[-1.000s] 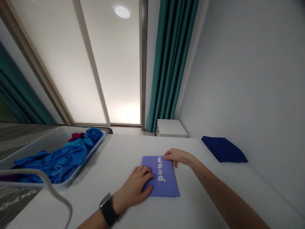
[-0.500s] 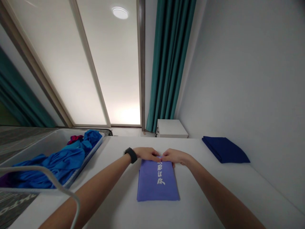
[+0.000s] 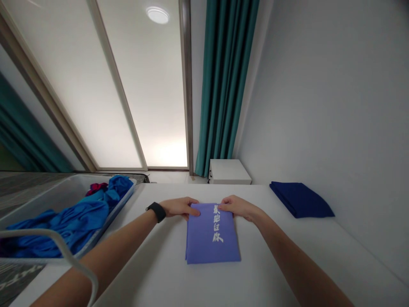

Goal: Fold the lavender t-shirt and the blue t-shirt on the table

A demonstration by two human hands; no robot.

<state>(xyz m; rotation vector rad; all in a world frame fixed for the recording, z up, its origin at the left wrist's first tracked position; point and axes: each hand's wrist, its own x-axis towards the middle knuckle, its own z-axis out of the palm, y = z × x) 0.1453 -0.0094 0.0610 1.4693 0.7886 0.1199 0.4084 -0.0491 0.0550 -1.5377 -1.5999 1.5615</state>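
A purple folded garment (image 3: 204, 238) with white lettering down its front lies on the white table (image 3: 153, 273) before me. My left hand (image 3: 182, 207), below a black wristwatch, pinches its far left corner, thumb on top and fingers beneath the edge. On the far right part of the same edge, my right hand (image 3: 236, 206) grips the cloth, its thumb beside the top of the lettering. The undersides of both hands are hidden.
On the left stands a white plastic bin (image 3: 60, 187) holding blue clothes (image 3: 79, 217) and a red piece (image 3: 96, 188). A folded navy cloth (image 3: 302, 200) lies at the right by the wall. A pale curved tube (image 3: 64, 247) crosses the lower left. Behind the table is a white cabinet (image 3: 230, 171).
My hands have moved apart along the garment's far edge, the left one out to the corner. More of the lettering shows, and the garment's near edge has shifted slightly away from me.
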